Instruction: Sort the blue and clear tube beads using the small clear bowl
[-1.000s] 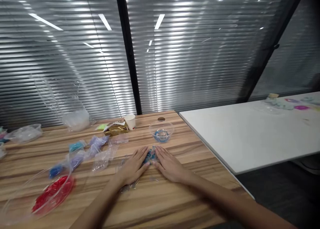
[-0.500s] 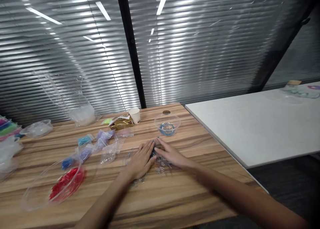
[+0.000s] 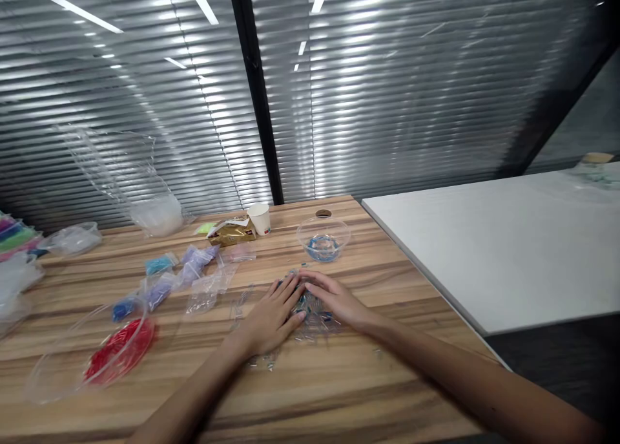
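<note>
Wood-grain table (image 3: 387, 379) before slatted blinds (image 3: 387, 95), two hands meeting over loose bits.

Small blue and clear bits (image 3: 312, 318) lie scattered on the tabletop, under and between the hands. Left hand (image 3: 272, 316) is spread palm down on them, fingers straight and close, thumb apart; right hand (image 3: 341, 300) is partly open, fingers gently bent, its tips meeting the left's fingers. What lies beneath the palms is hidden. Both forearms reach forward and slant inward. Just beyond stands a clear bowl (image 3: 346, 237) with blue bits inside; farther back, a paper cup (image 3: 259, 219) stands beside a gold packet (image 3: 232, 232).
</note>
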The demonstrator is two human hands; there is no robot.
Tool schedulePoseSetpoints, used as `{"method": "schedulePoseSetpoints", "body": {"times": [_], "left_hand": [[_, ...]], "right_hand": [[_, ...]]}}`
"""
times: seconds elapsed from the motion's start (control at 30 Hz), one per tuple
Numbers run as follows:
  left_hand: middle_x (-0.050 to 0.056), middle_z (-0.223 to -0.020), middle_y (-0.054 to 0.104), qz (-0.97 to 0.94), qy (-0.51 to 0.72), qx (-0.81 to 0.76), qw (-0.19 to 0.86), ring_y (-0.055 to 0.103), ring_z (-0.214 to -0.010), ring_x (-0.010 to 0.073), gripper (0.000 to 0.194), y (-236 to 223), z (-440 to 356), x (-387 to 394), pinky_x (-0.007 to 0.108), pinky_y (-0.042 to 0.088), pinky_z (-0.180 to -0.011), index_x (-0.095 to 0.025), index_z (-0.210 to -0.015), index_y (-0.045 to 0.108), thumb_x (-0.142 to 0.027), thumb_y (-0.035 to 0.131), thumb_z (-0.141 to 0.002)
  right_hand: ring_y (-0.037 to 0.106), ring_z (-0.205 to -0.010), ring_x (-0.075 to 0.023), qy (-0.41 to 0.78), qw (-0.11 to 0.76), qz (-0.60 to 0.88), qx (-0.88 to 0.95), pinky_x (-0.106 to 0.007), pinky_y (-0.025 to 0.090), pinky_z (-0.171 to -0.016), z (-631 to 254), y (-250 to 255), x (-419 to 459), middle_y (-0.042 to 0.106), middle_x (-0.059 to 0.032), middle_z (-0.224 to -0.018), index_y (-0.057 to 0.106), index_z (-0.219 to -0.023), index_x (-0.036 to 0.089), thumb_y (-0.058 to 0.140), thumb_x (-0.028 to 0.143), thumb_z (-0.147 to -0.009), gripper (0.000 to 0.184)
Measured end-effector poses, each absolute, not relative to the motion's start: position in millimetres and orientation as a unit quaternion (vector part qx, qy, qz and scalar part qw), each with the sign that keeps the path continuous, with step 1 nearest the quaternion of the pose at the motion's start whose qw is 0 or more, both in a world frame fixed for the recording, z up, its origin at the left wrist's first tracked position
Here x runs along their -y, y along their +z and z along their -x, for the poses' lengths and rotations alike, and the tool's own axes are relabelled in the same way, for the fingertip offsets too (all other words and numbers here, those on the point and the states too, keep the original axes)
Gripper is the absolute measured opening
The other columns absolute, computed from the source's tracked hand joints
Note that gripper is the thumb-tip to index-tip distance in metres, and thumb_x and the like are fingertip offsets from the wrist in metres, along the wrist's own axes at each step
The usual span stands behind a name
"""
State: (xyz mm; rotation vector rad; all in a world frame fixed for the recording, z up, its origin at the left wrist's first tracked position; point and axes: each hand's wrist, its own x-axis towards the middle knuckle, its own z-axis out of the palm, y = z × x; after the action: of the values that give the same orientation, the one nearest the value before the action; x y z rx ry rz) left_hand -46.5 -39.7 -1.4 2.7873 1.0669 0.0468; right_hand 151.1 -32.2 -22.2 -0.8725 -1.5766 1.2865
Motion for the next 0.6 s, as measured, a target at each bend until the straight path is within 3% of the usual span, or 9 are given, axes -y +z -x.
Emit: {"method": "schedulePoseSetpoints", "body": {"times": [0.2,0.6], "left_hand": [[0.008,-0.152,0.006,-0.933,0.031,-0.353,0.063,0.005,-0.140,0.0237,0.058,1,49,41,0.048,0.009,-0.113,-0.020,-0.147,0.009,-0.046,0.023,-0.098],[0.005,-0.152,0.007,-0.945,0.023,-0.318,0.078,0.007,-0.140,0.0231,0.056,4,43,47,0.047,0.006,-0.114,-0.024,-0.147,0.007,-0.043,0.026,-0.098]], "right_hand": [[0.042,-0.127,-0.0219,0.571,0.436,0.357,0.597,-0.041,0.027,-0.109,-154,-12,33,0.053,-0.0067,-0.131,0.058,-0.118,0.024,0.055,0.059,-0.080,0.052],[0.046,-0.122,-0.0228,0.564,0.452,0.357,0.591,-0.042,0.028,-0.108,-156,-12,32,0.057,-0.0066,-0.126,0.063,-0.112,0.023,0.055,0.061,-0.079,0.051]]}}
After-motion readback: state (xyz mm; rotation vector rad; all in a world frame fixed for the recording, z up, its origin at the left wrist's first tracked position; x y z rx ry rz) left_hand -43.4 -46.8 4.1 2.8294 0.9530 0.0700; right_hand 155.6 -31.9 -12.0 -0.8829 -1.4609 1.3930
